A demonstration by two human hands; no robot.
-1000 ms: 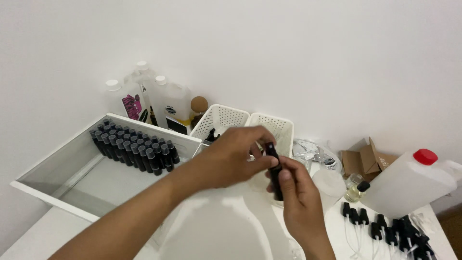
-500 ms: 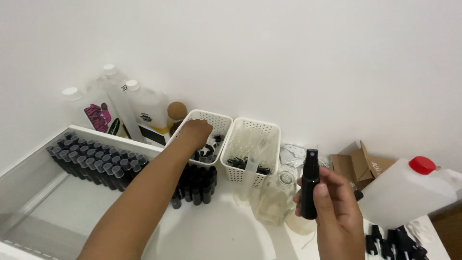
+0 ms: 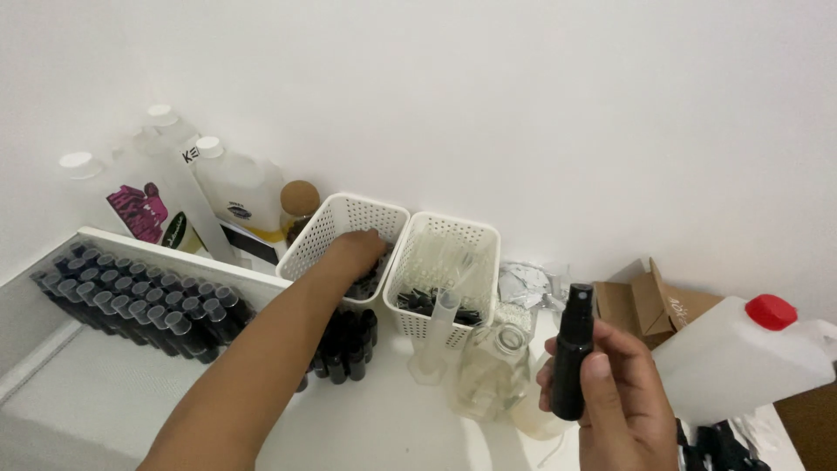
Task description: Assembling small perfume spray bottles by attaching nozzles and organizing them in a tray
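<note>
My right hand (image 3: 621,403) holds a small black spray bottle (image 3: 571,352) upright at the lower right, its pump top uncapped. My left hand (image 3: 356,249) reaches forward into the left white perforated basket (image 3: 324,228); its fingers are hidden inside among small dark pieces. Beside it stands a second white basket (image 3: 475,232) holding clear tubes and dark parts.
A white tray (image 3: 105,246) with rows of capped black bottles (image 3: 139,296) lies at left. More black bottles (image 3: 344,344) stand before the baskets. Large white jugs (image 3: 222,187) line the wall. A clear glass bottle (image 3: 493,371), measuring cylinder (image 3: 440,331), red-capped jug (image 3: 741,353) and cardboard box (image 3: 649,301) sit right.
My hands have come apart: the left went from the bottle's top to the left basket and deeper into it. The right keeps the bottle upright. The view shifted left.
</note>
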